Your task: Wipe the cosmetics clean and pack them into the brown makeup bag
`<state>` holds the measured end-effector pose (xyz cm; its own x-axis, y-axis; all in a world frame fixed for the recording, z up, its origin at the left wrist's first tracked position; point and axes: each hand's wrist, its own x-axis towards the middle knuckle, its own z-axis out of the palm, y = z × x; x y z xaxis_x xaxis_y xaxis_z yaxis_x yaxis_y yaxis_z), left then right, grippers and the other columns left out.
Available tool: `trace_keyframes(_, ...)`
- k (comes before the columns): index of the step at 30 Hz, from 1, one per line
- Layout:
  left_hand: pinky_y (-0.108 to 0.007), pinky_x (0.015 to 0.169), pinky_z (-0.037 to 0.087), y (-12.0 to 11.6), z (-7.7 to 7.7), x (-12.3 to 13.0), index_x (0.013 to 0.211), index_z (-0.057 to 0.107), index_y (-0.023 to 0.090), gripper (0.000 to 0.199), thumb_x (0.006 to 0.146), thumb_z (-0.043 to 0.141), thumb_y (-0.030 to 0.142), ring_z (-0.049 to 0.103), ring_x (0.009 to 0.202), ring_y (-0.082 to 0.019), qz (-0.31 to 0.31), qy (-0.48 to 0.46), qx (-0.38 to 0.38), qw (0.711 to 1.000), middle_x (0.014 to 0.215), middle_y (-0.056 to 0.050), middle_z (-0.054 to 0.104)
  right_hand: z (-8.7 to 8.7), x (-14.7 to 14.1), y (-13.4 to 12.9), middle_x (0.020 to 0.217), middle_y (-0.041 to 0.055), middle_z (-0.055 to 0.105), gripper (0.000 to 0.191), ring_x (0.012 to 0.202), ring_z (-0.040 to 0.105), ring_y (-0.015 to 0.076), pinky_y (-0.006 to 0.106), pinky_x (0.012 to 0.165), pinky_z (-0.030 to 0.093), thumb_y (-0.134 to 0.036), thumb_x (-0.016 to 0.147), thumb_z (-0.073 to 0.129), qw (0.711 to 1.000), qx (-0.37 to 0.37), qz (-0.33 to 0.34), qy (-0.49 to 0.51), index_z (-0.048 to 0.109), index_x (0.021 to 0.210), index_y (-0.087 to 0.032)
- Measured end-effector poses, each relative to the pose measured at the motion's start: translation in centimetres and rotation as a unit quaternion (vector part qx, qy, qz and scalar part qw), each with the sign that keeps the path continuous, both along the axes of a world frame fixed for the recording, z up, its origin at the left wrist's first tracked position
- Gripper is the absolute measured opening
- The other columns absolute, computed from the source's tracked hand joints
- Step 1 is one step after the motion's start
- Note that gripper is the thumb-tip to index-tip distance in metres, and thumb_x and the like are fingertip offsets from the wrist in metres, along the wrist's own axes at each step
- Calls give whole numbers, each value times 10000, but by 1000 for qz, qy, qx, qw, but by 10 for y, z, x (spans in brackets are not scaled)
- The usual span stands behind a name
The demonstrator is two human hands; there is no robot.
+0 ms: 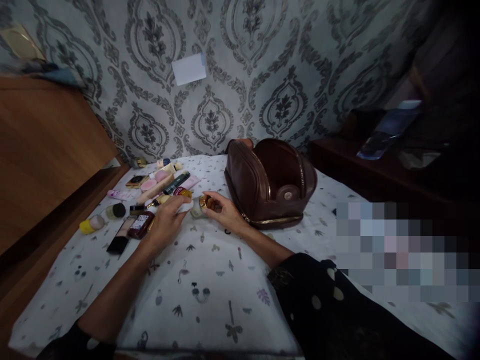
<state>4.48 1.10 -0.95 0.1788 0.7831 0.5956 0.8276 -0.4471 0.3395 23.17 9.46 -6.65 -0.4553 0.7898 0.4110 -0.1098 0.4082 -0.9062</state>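
Observation:
My right hand [227, 214] is closed round the gold cap of a small pale glass bottle [196, 208], tilted low over the bedsheet. Just left of it, my left hand [168, 220] is closed on a white piece that looks like a wipe [184, 206]; its fingers are partly hidden. Close beyond the left hand lie a bottle with a red and amber look [183, 192] and a dark green tube [177, 183]. A brown leather toiletry bag [245, 185] stands unzipped, right of and behind my right hand.
Several cosmetics are spread at the left, among them a dark red bottle [141, 225], a black-capped bottle [122, 236] and a yellow-capped bottle [91, 224]. A wooden panel [48, 150] rises along the left edge. A patterned wall [240, 100] closes off the back.

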Motion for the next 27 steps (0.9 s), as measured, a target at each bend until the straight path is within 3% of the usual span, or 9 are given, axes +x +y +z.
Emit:
trace_keyframes(13, -397, 862, 505, 5, -1, -3, 935, 668, 205, 127, 835, 591, 196, 668, 940, -252, 58, -82, -69, 993, 976, -50, 737, -3, 2, 1, 1033, 59, 580, 551, 917, 570, 175, 309, 788, 503, -325, 758, 686, 1000, -15, 4, 6, 576, 1277, -178)
trace_keyframes(22, -395, 845, 508, 0, -2, 4, 974, 668, 194, 159, 828, 609, 171, 664, 953, -258, 85, -58, -19, 995, 990, -63, 729, -4, -1, 3, 1027, 67, 613, 530, 907, 590, 176, 307, 763, 505, -341, 745, 712, 1000, -10, -4, 13, 602, 1236, -175)
trace_keyframes(27, -385, 853, 515, -2, -2, 9, 993, 652, 204, 161, 846, 594, 175, 658, 974, -248, 54, -47, 13, 997, 998, -54, 718, 0, 0, 0, 1007, 46, 642, 483, 879, 602, 164, 291, 753, 491, -336, 729, 748, 1000, 12, -26, -6, 628, 1177, -204)
